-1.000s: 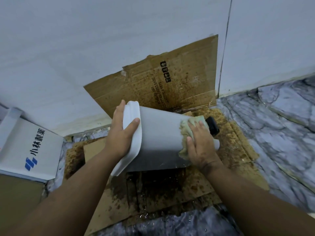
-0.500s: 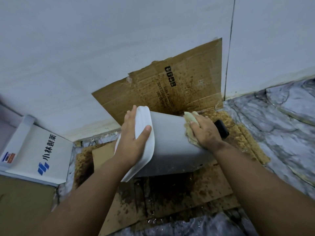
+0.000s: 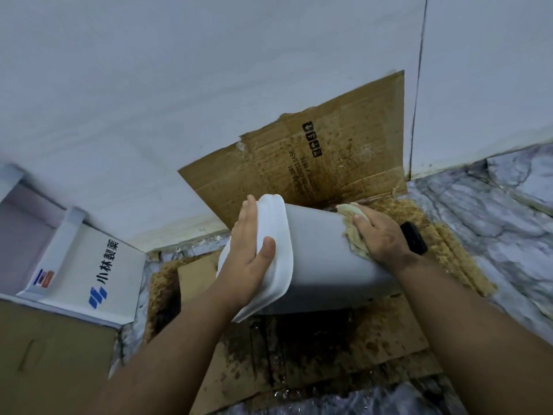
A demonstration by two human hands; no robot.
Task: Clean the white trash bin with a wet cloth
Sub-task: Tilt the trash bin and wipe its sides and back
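Observation:
The white trash bin (image 3: 317,250) lies tilted on its side over wet cardboard, its lidded top toward me and its black foot pedal (image 3: 414,238) at the far right. My left hand (image 3: 250,256) grips the lid end, thumb hooked over the rim. A damp yellowish cloth (image 3: 353,235) is flattened against the bin's upper side near the base under my right hand (image 3: 380,235), whose fingers lie straight on it.
Stained, soaked cardboard (image 3: 314,348) covers the floor under the bin, and another sheet (image 3: 323,163) leans on the white wall. A white printed box (image 3: 86,271) sits at the left above a brown carton (image 3: 45,354). Marbled floor (image 3: 493,229) spreads to the right.
My right hand has slid the cloth from the bin's near side up over its top toward the wall. My left hand keeps its hold on the lid end.

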